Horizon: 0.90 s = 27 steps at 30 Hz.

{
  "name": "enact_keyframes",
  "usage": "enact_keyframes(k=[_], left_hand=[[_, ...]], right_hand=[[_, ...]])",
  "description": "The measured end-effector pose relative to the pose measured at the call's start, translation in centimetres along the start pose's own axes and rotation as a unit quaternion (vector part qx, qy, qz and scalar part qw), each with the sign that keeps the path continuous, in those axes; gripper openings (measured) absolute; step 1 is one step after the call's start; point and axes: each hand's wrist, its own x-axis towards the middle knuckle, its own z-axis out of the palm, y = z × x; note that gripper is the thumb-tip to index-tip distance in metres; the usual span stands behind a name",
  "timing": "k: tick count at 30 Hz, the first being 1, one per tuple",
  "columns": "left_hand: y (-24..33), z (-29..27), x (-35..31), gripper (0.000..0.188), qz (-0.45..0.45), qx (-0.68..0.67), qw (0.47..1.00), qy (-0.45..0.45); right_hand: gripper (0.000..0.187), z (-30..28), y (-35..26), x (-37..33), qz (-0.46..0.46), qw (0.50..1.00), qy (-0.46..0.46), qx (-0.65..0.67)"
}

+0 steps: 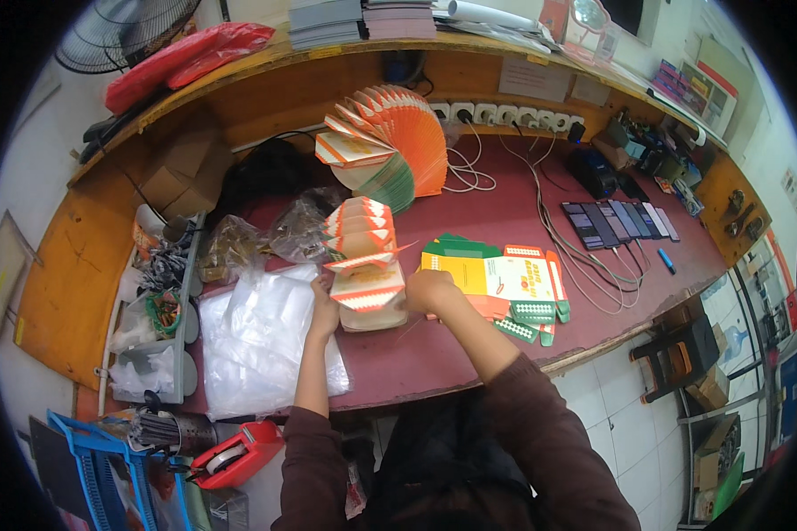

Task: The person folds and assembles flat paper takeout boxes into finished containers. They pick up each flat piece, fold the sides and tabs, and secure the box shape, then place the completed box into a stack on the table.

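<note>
On the red table in front of me stands a row of orange-and-white cartons (pixel 369 290), the nearest with an upright side facing me. My left hand (pixel 323 310) is closed against its left side, fingers partly hidden by the carton. Close to its right side, my right hand (pixel 429 292) is curled closed; whatever its fingertips hold is hidden. Flat printed cartons (pixel 496 279) in yellow, white, green and orange lie in an overlapping pile right beside the right hand. Clear plastic bags (pixel 261 336) are spread to the left of my left hand.
Behind stands a fanned stack of orange and green cartons (pixel 421 146). At the right, several phones (pixel 615 221) lie near white cables (pixel 562 243) and a blue marker (pixel 666 260). A grey tray (pixel 190 305) borders the left; a red tape dispenser (pixel 243 453) sits at lower left.
</note>
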Motion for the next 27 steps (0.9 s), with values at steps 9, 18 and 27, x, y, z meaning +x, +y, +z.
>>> enact_keyframes(k=[9,18,27], left_hand=[[4.4,-5.7,-0.4,0.083,0.045,0.203,0.974,-0.093],[17.1,-15.3,-0.2,0.076,0.134,0.275,0.952,0.027],[20.8,-19.2,0.9,0.074,0.203,0.386,0.895,0.091]], right_hand=[[0.028,1.0,-15.3,-26.3,-0.708,0.667,0.042,0.229],[0.029,3.7,-18.1,-29.0,-0.741,0.615,0.083,0.255],[0.029,4.5,-19.9,-29.1,-0.745,0.602,0.094,0.272]])
